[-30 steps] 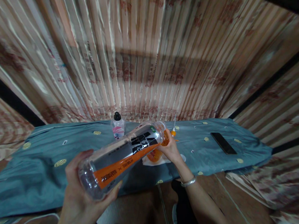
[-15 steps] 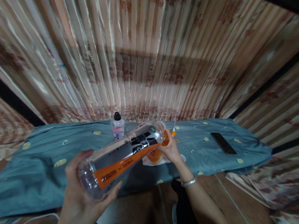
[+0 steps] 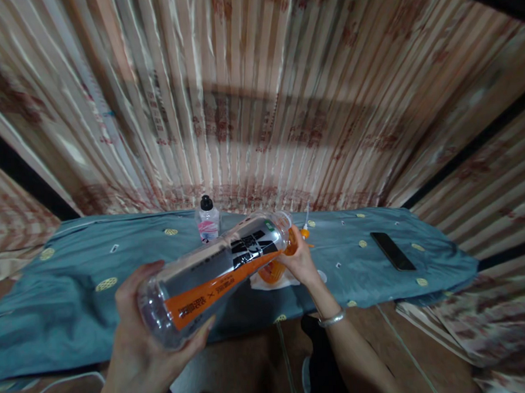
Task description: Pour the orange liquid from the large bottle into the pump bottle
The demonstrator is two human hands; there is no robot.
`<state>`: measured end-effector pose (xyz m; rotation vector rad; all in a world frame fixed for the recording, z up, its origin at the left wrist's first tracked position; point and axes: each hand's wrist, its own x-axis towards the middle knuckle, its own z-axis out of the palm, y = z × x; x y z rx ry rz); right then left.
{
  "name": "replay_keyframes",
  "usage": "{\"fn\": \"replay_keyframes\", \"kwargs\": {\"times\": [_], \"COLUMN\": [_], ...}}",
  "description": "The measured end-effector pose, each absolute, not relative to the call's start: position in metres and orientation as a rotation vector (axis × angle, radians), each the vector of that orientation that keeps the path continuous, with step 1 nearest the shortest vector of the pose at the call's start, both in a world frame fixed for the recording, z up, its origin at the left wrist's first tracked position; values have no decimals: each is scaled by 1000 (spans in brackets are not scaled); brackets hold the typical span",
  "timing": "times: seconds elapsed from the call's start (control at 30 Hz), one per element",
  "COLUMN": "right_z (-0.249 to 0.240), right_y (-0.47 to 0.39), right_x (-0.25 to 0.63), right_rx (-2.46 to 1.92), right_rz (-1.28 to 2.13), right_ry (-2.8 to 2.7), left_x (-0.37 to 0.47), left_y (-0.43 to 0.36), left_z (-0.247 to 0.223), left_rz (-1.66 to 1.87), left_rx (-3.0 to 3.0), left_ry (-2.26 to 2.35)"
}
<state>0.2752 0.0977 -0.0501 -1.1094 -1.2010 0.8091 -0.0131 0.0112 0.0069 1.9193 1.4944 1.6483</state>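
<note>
I see my left hand (image 3: 139, 326) gripping the large clear bottle (image 3: 218, 281) around its base, its mouth pointing to two o'clock; the base seems raised, I judge, to keep it sloping. My right hand (image 3: 298, 256) is closed around the orange bottle (image 3: 270, 272), beside that mouth, probably for steadying it. A white cloth (image 3: 258, 284) lies below, perhaps against drips. Compared with half a second ago, I find almost no change.

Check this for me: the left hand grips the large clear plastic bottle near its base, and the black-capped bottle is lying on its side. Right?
Not quite: the head view shows the black-capped bottle standing upright. The left hand does grip the large clear plastic bottle near its base.
</note>
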Motion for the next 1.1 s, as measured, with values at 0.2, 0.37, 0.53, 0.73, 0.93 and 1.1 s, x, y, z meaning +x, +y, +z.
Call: {"fn": "replay_keyframes", "kwargs": {"times": [0.2, 0.37, 0.53, 0.73, 0.93, 1.1], "right_z": [-51, -52, -56, -54, -52, -51], "right_y": [98, 99, 100, 99, 99, 99], "right_x": [273, 275, 277, 276, 276, 276], "right_rx": [-1106, -1111, -1083, -1085, -1094, -1106], "right_rz": [791, 792, 799, 751, 737, 757], "right_ry": [-1191, -1205, -1207, -1242, -1250, -1243], "left_x": [-9, -8, -9, -10, -10, -12], "left_y": [14, 14, 12, 9, 11, 12], "left_z": [14, 14, 13, 18, 13, 8], "left_rz": [1668, 1681, 1666, 1647, 1671, 1653], "left_rx": [2095, 2068, 1971, 1984, 1943, 1973], "left_ry": [1426, 1418, 1403, 1475, 1425, 1435]}}
